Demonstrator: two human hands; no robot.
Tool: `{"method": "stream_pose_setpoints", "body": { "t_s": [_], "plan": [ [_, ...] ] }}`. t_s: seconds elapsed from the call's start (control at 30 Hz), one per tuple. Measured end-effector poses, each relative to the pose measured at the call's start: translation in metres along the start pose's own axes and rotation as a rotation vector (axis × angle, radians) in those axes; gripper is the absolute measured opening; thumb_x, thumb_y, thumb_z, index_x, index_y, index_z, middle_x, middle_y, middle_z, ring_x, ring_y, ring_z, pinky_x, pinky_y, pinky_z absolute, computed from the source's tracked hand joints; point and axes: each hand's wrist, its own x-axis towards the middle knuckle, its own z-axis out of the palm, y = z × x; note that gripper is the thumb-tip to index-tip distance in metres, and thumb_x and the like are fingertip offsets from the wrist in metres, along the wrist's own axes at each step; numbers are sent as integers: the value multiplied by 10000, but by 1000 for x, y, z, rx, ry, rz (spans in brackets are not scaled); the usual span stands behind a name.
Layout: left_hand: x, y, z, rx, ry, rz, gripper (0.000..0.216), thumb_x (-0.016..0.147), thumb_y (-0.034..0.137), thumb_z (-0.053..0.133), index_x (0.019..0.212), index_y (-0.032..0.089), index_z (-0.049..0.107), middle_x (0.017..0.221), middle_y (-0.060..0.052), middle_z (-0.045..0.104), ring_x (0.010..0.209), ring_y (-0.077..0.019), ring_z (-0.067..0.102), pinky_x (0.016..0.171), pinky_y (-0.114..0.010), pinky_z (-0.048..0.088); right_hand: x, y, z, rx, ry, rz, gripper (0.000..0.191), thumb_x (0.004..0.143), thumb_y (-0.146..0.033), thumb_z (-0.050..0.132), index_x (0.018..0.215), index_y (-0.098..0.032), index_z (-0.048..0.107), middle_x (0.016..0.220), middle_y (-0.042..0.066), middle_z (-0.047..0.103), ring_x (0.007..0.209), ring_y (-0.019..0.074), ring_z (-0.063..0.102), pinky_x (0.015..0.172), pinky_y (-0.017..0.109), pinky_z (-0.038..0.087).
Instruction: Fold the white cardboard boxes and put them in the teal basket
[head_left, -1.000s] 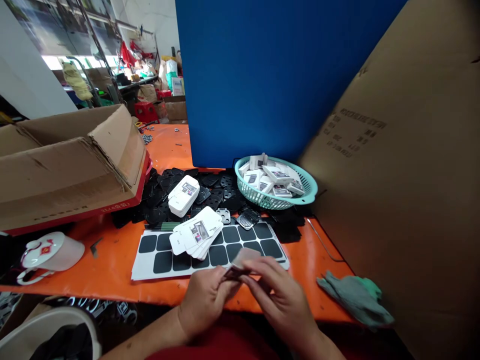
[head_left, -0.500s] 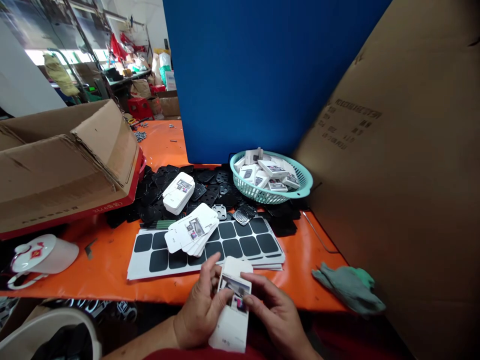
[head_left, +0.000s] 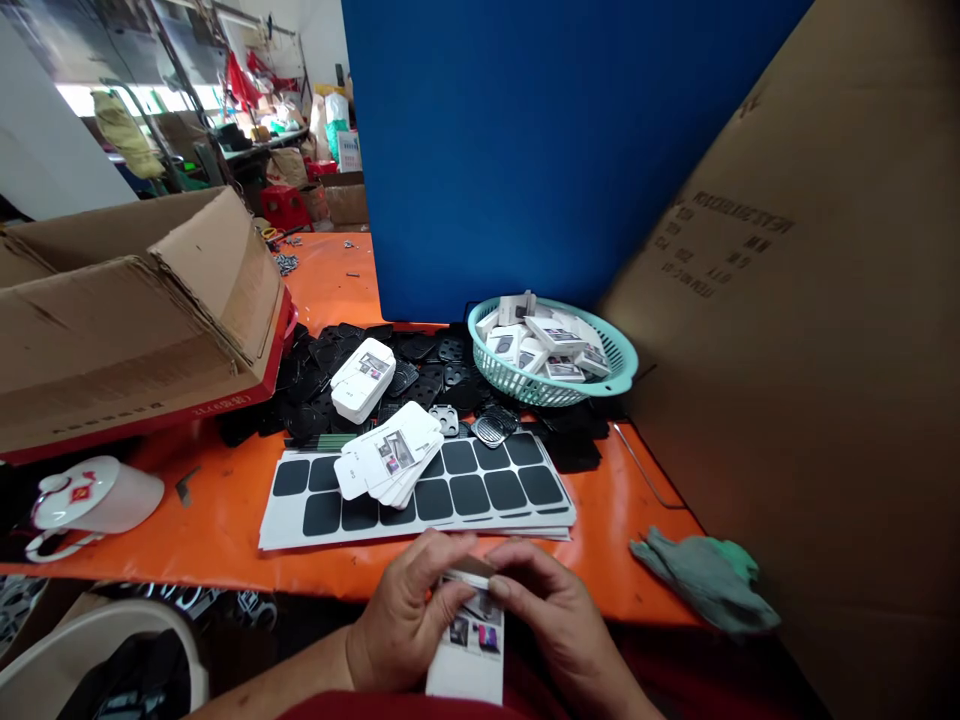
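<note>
Between my two hands, low in front of my lap, is a white printed cardboard box [head_left: 466,660] with small product pictures on its face. My left hand [head_left: 405,612] grips its left side, thumb across the printed front. My right hand [head_left: 551,615] pinches the upper right edge, where the end flap looks folded over. Ahead on the table, a fanned pile of flat white box blanks [head_left: 394,455] lies on sheets of black rounded-square stickers [head_left: 435,498]. Behind it sits a neater stack of the same blanks [head_left: 364,380].
Black plastic parts [head_left: 427,380] are heaped behind the sheets. A light-green basket [head_left: 551,388] holds several white boxes. At left are an open carton [head_left: 135,330] and a white lidded mug [head_left: 105,495]; at right, a grey-green glove [head_left: 705,580] and a tall cardboard panel [head_left: 825,350].
The top flap of the box stood up earlier; now it is folded down under my fingers. Both hands have closed in around the box's top end. The view has shifted slightly.
</note>
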Motion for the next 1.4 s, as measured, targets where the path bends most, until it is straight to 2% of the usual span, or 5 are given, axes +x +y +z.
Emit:
{"method": "stream_pose_setpoints", "body": {
  "t_s": [0.13, 0.23, 0.47, 0.9, 1.4],
  "plan": [
    [2, 4, -1, 10, 23, -110, 239, 928, 318, 537, 1099, 160, 590, 811, -40, 600, 695, -131, 553, 657, -249, 444, -1, -8, -5, -240, -84, -207, 151, 763, -346, 759, 733, -205, 714, 783, 49, 648, 772, 204, 608, 716, 317, 483],
    [11, 16, -2, -29, 19, -316, 231, 909, 339, 552, 780, 150, 580, 710, -12, 561, 648, -113, 503, 607, -228, 405, -2, -16, 0, -145, -54, 9, 202, 759, -369, 769, 723, -190, 681, 721, 19, 642, 682, 159, 588, 646, 273, 469],
    [22, 32, 0, -277, 24, -571, 180, 766, 273, 694, 799, 154, 563, 707, 16, 571, 610, -92, 470, 558, -203, 380, -7, -36, 13, 169, -1, 321, 233, 661, -310, 854, 762, -177, 692, 715, 11, 703, 643, 136, 626, 629, 245, 482],
    [7, 14, -15, -215, -121, -230, 270, 807, 357, 696, 942, 125, 731, 844, -80, 639, 789, -174, 587, 735, -289, 457, -22, 12, -6, -134, -19, 0, 317, 790, -498, 701, 768, -197, 797, 725, 56, 645, 677, 178, 590, 638, 274, 480],
    [3, 9, -8, 0, -28, -174, 205, 831, 284, 629, 984, 147, 636, 789, -39, 615, 683, -130, 534, 647, -239, 438, -21, 15, 7, 32, 182, 62, 227, 773, -478, 731, 837, -261, 752, 756, 25, 690, 685, 181, 605, 640, 273, 500]
  ]
}}
